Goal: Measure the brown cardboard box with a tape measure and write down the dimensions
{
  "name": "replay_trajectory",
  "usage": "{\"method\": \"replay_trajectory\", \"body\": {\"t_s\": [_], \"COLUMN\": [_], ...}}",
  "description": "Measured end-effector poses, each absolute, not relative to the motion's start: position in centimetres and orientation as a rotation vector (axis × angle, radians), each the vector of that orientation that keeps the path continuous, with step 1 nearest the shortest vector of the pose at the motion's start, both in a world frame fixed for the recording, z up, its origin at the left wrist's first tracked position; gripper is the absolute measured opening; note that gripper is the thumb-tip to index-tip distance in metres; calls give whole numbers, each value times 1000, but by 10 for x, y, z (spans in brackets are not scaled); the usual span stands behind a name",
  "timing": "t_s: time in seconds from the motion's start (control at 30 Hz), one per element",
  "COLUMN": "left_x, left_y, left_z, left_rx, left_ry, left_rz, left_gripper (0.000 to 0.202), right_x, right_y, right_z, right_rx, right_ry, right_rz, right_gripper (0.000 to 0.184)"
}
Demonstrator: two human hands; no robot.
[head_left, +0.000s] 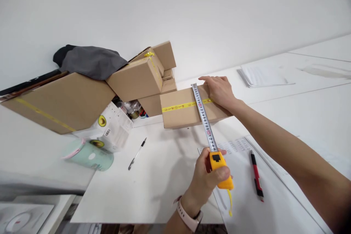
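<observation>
In the head view, my left hand, with a watch on its wrist, is closed around a yellow tape measure, thumb on top. The pulled-out silver blade runs away from me across a small cardboard box sealed with yellow tape. At the box's far edge sits the blade's hooked end. Over the right part of the same box, my right hand grips its far edge; the index finger points left, close to the blade's end. Part of its fingers and the thumb are hidden.
Stacked cardboard boxes and a dark grey cloth stand at the back left. Nearer are an avocado-printed box, a mint-green container and a pen. Printed paper, a red-black pen and a paper stack lie right.
</observation>
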State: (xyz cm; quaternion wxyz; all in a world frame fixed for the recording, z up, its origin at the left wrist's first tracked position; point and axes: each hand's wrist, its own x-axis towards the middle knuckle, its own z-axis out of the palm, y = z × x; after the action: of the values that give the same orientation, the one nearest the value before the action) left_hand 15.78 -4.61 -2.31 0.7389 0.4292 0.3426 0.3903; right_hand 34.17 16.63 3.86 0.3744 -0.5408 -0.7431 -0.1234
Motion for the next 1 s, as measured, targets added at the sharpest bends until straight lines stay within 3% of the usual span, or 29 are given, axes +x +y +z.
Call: {"method": "replay_trajectory", "body": {"t_s": [0.73,1.0], "left_x": [168,148], "left_y": [-48,-65], "left_z": [-58,-58], "left_rx": [999,1063], "left_ry": [855,856], "left_rz": [836,770], "left_gripper": [52,69], "right_x": [345,342], "right_y": [171,162], "right_z": [36,32], "right_rx": [-1315,-1416], "right_ry": [-2088,-1968], "right_rz": [-439,-457], "right_gripper": [50,48]}}
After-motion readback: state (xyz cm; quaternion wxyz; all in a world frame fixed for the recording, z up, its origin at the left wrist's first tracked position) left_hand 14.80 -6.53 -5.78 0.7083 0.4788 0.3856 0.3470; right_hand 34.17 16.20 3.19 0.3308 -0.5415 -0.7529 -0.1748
